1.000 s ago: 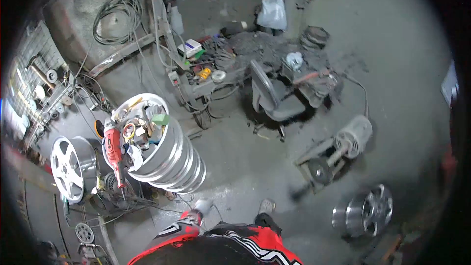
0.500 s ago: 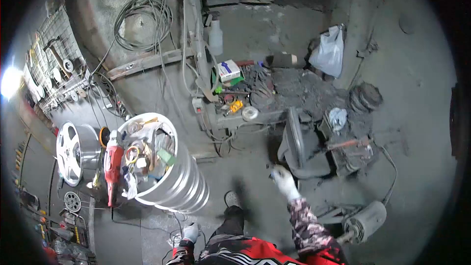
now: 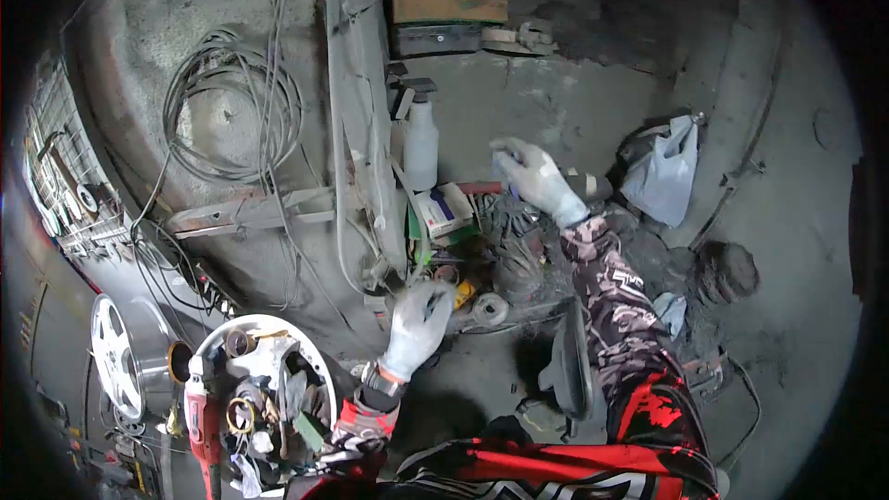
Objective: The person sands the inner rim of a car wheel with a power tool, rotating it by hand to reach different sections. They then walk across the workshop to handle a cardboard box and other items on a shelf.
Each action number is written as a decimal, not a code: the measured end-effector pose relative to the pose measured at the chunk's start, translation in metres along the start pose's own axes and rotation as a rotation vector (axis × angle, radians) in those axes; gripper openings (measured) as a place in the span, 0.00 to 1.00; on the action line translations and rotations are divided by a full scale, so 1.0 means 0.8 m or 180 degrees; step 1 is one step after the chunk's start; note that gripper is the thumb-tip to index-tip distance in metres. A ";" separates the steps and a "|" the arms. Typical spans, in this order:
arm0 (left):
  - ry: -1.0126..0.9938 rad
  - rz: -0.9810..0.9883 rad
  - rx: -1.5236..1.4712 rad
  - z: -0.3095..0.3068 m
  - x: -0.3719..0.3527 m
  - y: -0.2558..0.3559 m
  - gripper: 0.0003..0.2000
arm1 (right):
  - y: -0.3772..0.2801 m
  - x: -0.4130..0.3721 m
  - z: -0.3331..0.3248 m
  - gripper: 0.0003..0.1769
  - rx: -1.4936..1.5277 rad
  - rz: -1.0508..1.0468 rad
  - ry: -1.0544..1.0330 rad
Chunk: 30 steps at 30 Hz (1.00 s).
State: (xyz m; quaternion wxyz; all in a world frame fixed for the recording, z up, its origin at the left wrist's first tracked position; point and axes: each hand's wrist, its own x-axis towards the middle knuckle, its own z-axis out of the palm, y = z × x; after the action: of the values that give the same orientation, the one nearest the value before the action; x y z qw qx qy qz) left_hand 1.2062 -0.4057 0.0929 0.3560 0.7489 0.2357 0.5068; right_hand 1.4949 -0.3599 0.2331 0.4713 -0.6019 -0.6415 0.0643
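Note:
My left hand point(image 3: 419, 324), in a pale glove, is over the front edge of the cluttered shelf, beside a yellow item point(image 3: 464, 293) and a roll of tape point(image 3: 490, 309). Its fingers are loosely curled and apart, with nothing visible in them. My right hand point(image 3: 539, 181), gloved too, reaches over the back of the shelf with thumb and forefinger apart. Just below its fingers lie a red bar point(image 3: 480, 188) with a blue end and a heap of dark, dusty tools point(image 3: 519, 245). A white and blue box point(image 3: 444, 210) and a spray bottle point(image 3: 421, 146) stand between the hands and the post.
Lower left, a stack of wheel rims point(image 3: 319, 352) holds assorted items, with a red grinder point(image 3: 202, 417) at its side. Another rim point(image 3: 118, 356) is farther left. Coiled cable point(image 3: 185, 106) hangs on the wall. A plastic bag point(image 3: 663, 176) hangs right of the shelf.
Both hands have risen from low in the view to the shelf, my right hand to its back and my left hand to its front edge. The view has moved closer to the shelf.

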 end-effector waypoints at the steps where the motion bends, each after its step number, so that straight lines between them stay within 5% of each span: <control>1: -0.0029 0.0220 0.0199 -0.003 0.034 0.016 0.04 | 0.006 0.023 0.000 0.19 -0.0046 -0.0044 -0.0015; 8: 0.0321 0.0959 0.0360 0.043 0.285 0.034 0.12 | 0.088 0.254 -0.016 0.22 -0.0735 -0.1290 0.0578; 12: 0.0784 0.0625 0.1114 0.088 0.453 0.019 0.19 | 0.114 0.388 -0.038 0.23 -0.0958 -0.1381 0.0768; 14: 0.0983 0.0528 0.1502 0.092 0.532 0.009 0.21 | 0.097 0.428 -0.064 0.23 -0.1823 -0.0900 0.0679; 16: 0.0707 0.0260 0.2067 0.090 0.580 -0.002 0.28 | 0.131 0.464 -0.078 0.24 -0.1891 -0.1030 0.0755; 18: 0.1287 0.0525 0.2208 0.087 0.639 -0.044 0.21 | 0.142 0.503 -0.093 0.24 -0.2202 -0.1183 0.0853; 20: 0.1106 0.1039 0.3696 0.076 0.665 -0.069 0.21 | 0.148 0.520 -0.097 0.23 -0.2395 -0.0985 0.0685; 21: -0.0194 0.1076 0.4839 0.047 0.735 -0.151 0.22 | 0.149 0.520 -0.099 0.22 -0.2534 -0.0987 0.0445; 22: -0.0189 0.1085 0.4864 0.046 0.730 -0.144 0.22 | 0.149 0.515 -0.100 0.22 -0.2671 -0.0982 0.0213; 24: 0.0572 0.1594 0.2693 0.059 0.706 -0.114 0.26 | 0.150 0.514 -0.101 0.22 -0.2656 -0.0980 0.0091; 25: 0.0569 0.1595 0.2698 0.070 0.702 -0.116 0.26 | 0.150 0.516 -0.104 0.22 -0.2665 -0.0977 -0.0052; 27: 0.1747 0.0602 0.4459 0.086 0.697 -0.134 0.35 | 0.153 0.521 -0.106 0.22 -0.2775 -0.1100 -0.0038; 28: 0.1723 0.0567 0.4468 0.074 0.715 -0.148 0.35 | 0.157 0.519 -0.103 0.23 -0.2881 -0.1203 -0.0031; 30: 0.0637 0.0559 0.4173 0.036 0.765 -0.200 0.43 | 0.158 0.515 -0.098 0.24 -0.2844 -0.1202 -0.0187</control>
State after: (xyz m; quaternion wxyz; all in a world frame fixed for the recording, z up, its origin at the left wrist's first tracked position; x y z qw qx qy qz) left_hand 1.4638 0.1243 0.3247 -0.2390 0.7761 0.4649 0.3528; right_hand 1.7077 -0.0209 0.4114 0.1519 -0.6164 -0.7174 -0.2871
